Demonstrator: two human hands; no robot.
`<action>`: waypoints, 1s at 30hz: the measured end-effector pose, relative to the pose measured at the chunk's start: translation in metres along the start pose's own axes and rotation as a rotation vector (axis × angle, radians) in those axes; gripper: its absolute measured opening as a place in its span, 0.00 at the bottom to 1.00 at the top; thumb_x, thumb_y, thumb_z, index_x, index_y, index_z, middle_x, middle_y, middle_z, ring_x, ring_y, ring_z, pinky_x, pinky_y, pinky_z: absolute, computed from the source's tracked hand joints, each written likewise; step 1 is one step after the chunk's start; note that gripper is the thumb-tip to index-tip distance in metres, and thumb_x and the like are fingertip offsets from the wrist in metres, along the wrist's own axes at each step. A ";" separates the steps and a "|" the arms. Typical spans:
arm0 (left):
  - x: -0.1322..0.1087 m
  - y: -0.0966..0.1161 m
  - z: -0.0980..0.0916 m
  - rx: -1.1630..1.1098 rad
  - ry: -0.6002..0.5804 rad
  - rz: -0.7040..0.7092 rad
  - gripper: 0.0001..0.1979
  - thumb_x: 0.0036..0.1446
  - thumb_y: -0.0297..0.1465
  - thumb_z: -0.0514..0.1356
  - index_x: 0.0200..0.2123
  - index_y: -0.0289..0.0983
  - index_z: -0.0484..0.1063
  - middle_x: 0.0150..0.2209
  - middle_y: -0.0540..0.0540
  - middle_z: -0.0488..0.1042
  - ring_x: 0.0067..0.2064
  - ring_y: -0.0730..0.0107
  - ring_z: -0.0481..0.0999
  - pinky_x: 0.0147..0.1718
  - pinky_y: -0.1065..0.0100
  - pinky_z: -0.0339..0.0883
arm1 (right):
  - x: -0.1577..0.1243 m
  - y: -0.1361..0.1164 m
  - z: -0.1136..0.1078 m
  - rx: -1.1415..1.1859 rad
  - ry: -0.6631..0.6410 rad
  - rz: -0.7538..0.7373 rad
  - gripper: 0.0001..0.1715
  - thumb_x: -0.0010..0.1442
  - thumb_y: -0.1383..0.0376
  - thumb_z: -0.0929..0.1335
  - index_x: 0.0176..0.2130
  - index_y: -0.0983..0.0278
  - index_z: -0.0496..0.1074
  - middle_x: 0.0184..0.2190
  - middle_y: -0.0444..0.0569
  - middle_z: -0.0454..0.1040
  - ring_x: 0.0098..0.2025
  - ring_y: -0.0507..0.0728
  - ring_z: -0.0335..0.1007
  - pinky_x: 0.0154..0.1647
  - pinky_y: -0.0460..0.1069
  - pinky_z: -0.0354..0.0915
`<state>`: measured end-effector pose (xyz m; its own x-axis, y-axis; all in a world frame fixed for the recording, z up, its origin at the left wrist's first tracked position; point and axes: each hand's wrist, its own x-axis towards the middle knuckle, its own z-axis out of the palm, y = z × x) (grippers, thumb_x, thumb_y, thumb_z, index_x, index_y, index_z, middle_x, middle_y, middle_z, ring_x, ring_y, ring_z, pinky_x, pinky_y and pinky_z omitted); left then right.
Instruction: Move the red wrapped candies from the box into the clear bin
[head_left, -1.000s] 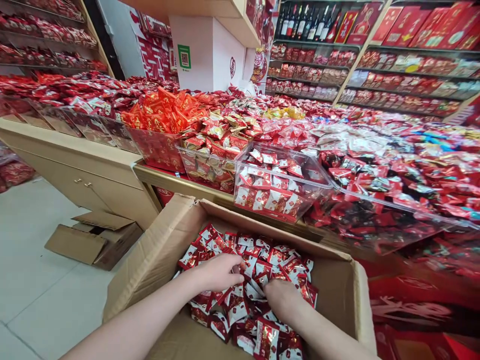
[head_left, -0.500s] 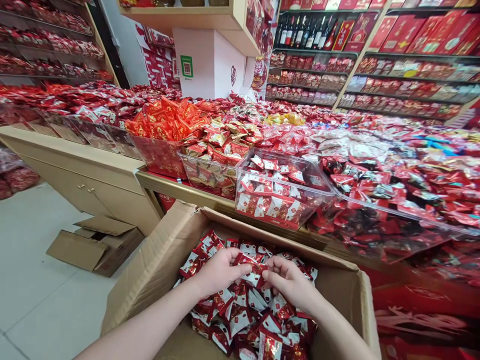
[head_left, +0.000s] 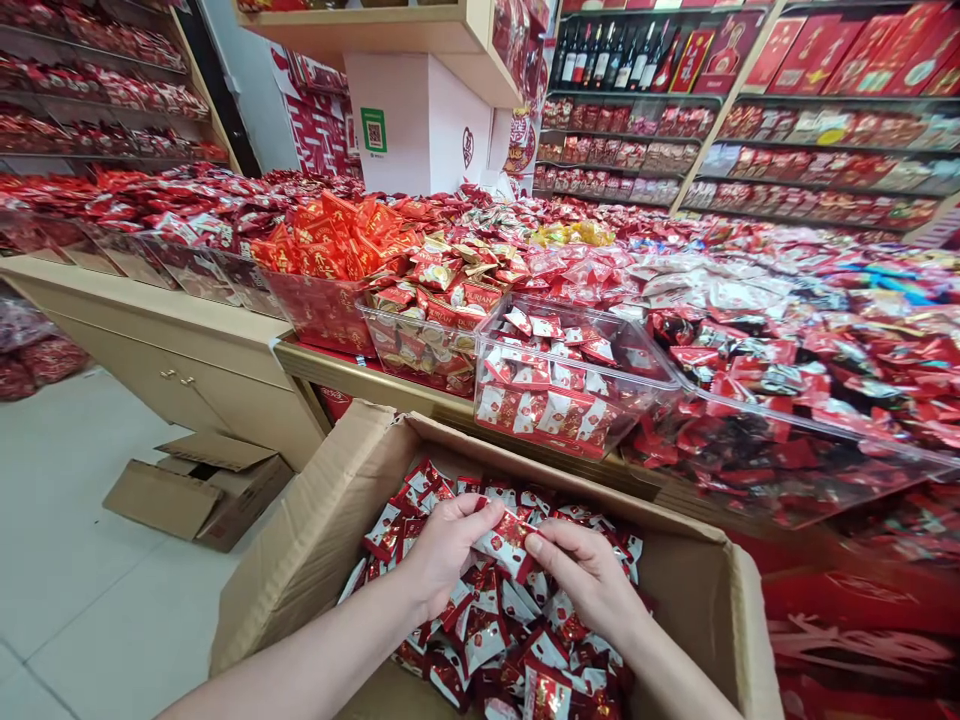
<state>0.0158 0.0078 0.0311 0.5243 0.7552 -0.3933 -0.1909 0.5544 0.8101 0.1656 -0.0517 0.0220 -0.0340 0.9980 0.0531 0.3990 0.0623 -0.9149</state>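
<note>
My left hand (head_left: 448, 545) and my right hand (head_left: 581, 565) are closed on the two ends of one small red-and-white candy packet (head_left: 505, 543). Thumbs and fingertips pinch it, and its printed face is turned up toward me. Beneath both hands lies a heap of the same packets (head_left: 484, 640) inside an open cardboard box (head_left: 300, 550). The undersides of my fingers are partly hidden.
Against the box's far side stands a counter with clear plastic bins; the nearest bin (head_left: 577, 395) holds similar red-and-white packets. To its left is a bin of durian packets (head_left: 427, 350). A smaller open carton (head_left: 199, 490) sits on the tiled floor (head_left: 82, 600).
The packet has been turned so that more of its white printed face shows. Both hands have shifted slightly with it, and the view has moved a little.
</note>
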 end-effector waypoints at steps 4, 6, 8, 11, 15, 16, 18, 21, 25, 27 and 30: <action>0.002 -0.002 0.000 0.011 0.036 0.031 0.14 0.41 0.39 0.63 0.24 0.33 0.67 0.21 0.51 0.70 0.22 0.77 0.66 0.24 0.73 0.60 | 0.001 0.006 0.009 0.286 -0.027 0.178 0.17 0.51 0.52 0.63 0.25 0.65 0.63 0.17 0.40 0.58 0.20 0.48 0.53 0.20 0.43 0.52; 0.002 -0.003 0.000 0.030 0.042 0.070 0.13 0.42 0.37 0.63 0.25 0.33 0.67 0.23 0.51 0.71 0.24 0.77 0.66 0.25 0.74 0.60 | 0.002 0.007 0.012 0.367 -0.066 0.242 0.18 0.48 0.52 0.65 0.26 0.65 0.63 0.17 0.40 0.61 0.18 0.48 0.55 0.19 0.43 0.53; 0.000 -0.002 0.001 0.002 0.008 0.090 0.13 0.41 0.34 0.64 0.30 0.34 0.67 0.26 0.51 0.72 0.27 0.77 0.68 0.29 0.74 0.61 | 0.003 0.006 0.013 0.390 -0.052 0.261 0.19 0.48 0.52 0.65 0.25 0.65 0.62 0.16 0.40 0.63 0.18 0.47 0.55 0.19 0.43 0.53; -0.003 -0.001 0.003 -0.046 -0.008 0.058 0.16 0.39 0.32 0.65 0.33 0.35 0.67 0.30 0.50 0.72 0.30 0.76 0.69 0.32 0.73 0.62 | 0.003 0.003 0.010 0.423 -0.004 0.230 0.19 0.48 0.52 0.66 0.24 0.66 0.63 0.17 0.41 0.63 0.19 0.47 0.57 0.21 0.43 0.55; -0.002 -0.001 -0.001 0.116 0.020 0.053 0.13 0.41 0.32 0.63 0.31 0.34 0.67 0.29 0.49 0.72 0.28 0.76 0.69 0.28 0.73 0.62 | 0.002 0.003 0.009 0.408 -0.051 0.206 0.17 0.48 0.54 0.67 0.27 0.66 0.66 0.20 0.42 0.65 0.23 0.49 0.60 0.25 0.45 0.58; -0.001 -0.001 -0.003 0.197 0.012 0.091 0.12 0.41 0.32 0.63 0.31 0.34 0.68 0.28 0.49 0.72 0.27 0.76 0.68 0.27 0.73 0.62 | 0.002 0.004 0.009 0.414 -0.048 0.195 0.16 0.47 0.55 0.67 0.29 0.66 0.66 0.23 0.43 0.67 0.25 0.50 0.62 0.27 0.45 0.59; 0.001 -0.003 -0.007 0.351 -0.039 0.169 0.10 0.42 0.31 0.62 0.31 0.33 0.68 0.27 0.50 0.72 0.28 0.75 0.68 0.28 0.73 0.61 | 0.003 0.006 0.011 0.436 -0.024 0.153 0.17 0.46 0.56 0.68 0.34 0.63 0.66 0.29 0.44 0.69 0.31 0.52 0.64 0.31 0.46 0.61; 0.003 -0.007 -0.009 0.435 -0.091 0.233 0.09 0.41 0.29 0.62 0.29 0.33 0.68 0.26 0.50 0.71 0.29 0.73 0.68 0.29 0.73 0.61 | 0.005 0.010 0.014 0.407 0.005 0.098 0.14 0.47 0.56 0.68 0.31 0.63 0.67 0.27 0.43 0.68 0.30 0.52 0.63 0.31 0.45 0.59; 0.002 -0.008 -0.007 0.252 -0.059 0.208 0.13 0.39 0.30 0.64 0.30 0.35 0.65 0.27 0.51 0.72 0.31 0.74 0.68 0.31 0.73 0.61 | 0.008 0.012 0.016 0.434 0.080 0.094 0.15 0.48 0.55 0.66 0.23 0.65 0.64 0.19 0.41 0.61 0.23 0.49 0.55 0.25 0.44 0.54; 0.000 -0.005 -0.006 0.229 -0.050 0.189 0.13 0.37 0.31 0.65 0.25 0.34 0.64 0.23 0.53 0.70 0.27 0.77 0.66 0.27 0.75 0.60 | 0.009 0.009 0.014 0.457 0.090 0.091 0.16 0.48 0.54 0.67 0.22 0.65 0.64 0.18 0.40 0.59 0.22 0.49 0.53 0.24 0.44 0.52; -0.002 0.004 -0.005 0.234 -0.028 0.189 0.13 0.38 0.34 0.65 0.23 0.33 0.64 0.19 0.54 0.67 0.22 0.79 0.62 0.22 0.75 0.57 | 0.010 -0.002 0.004 0.409 0.074 0.070 0.15 0.48 0.56 0.67 0.22 0.65 0.65 0.19 0.41 0.60 0.23 0.49 0.52 0.25 0.44 0.51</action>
<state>0.0096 0.0103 0.0334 0.5209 0.8258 -0.2163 -0.0929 0.3067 0.9473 0.1609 -0.0423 0.0229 0.0525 0.9986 -0.0002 0.0012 -0.0003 -1.0000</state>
